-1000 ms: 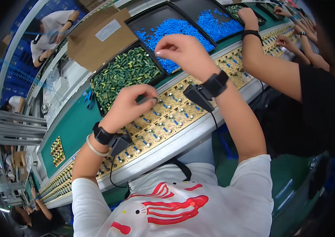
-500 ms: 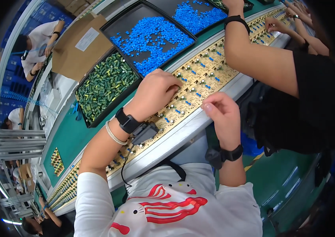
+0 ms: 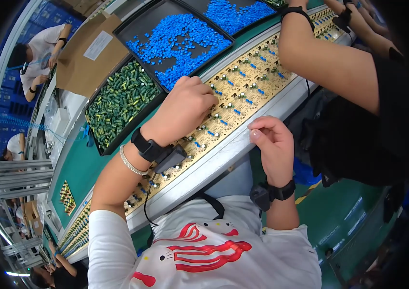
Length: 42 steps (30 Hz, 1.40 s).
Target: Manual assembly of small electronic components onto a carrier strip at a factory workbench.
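A long row of tan circuit boards (image 3: pixel 227 114), dotted with blue, green and white-topped parts, runs diagonally in front of me. Over its far side is my left hand (image 3: pixel 185 110), fingers curled down toward a board; its fingertips are hidden, so anything in them does not show. My right hand (image 3: pixel 275 147) hovers by the near metal rail (image 3: pixel 199 176), with thumb and index finger brought together. Whatever it may hold is too small to make out. Beyond my left hand lie a black tray (image 3: pixel 139 30) of small blue parts and a black tray (image 3: pixel 102 150) of green cylindrical parts.
A cardboard box (image 3: pixel 81 72) stands behind the green parts. At the right, a co-worker's arm (image 3: pixel 327 67) reaches across the boards. Another tray of blue parts (image 3: pixel 235 21) lies farther back. A small separate board (image 3: pixel 67 198) rests on the green surface at the left.
My left hand has shifted slightly left, and its fingers are curled more tightly. My right hand stays nearly in place, still pinched. The co-workers' arms on the right have shifted.
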Available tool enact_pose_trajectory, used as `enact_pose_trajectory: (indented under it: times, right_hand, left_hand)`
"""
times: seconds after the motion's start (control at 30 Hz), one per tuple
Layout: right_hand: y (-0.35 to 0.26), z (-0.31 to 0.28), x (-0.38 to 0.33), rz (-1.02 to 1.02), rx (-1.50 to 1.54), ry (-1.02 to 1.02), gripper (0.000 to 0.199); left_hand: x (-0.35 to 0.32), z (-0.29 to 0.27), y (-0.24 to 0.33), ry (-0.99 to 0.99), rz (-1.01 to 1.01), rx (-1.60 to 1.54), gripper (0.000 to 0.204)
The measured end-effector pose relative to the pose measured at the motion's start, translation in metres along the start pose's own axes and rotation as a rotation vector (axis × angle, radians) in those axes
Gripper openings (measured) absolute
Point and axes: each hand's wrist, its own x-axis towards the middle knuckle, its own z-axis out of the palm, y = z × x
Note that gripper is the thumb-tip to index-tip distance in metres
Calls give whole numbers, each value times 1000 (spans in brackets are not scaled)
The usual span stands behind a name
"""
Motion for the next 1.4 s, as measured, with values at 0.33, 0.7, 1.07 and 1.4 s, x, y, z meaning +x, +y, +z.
enact_pose_trajectory:
  times: [0.33,0.7,1.07,1.4]
  right_hand:
    - [-23,5,20,-155,-712,-94,20]
    - [-21,20,33,-380,-1273,-322,12]
    - [-23,28,42,-382,-1376,-424,11]
    - [-24,29,40,-312,-1347,-426,10]
  left_hand:
    - [-36,-38,-21,229,-93,-127,18]
    - [-165,-58,-79,203,-593,111,27]
    - [-171,-51,-74,466,-465,178,10]
    - [-154,-63,-24,467,-342,-85,12]
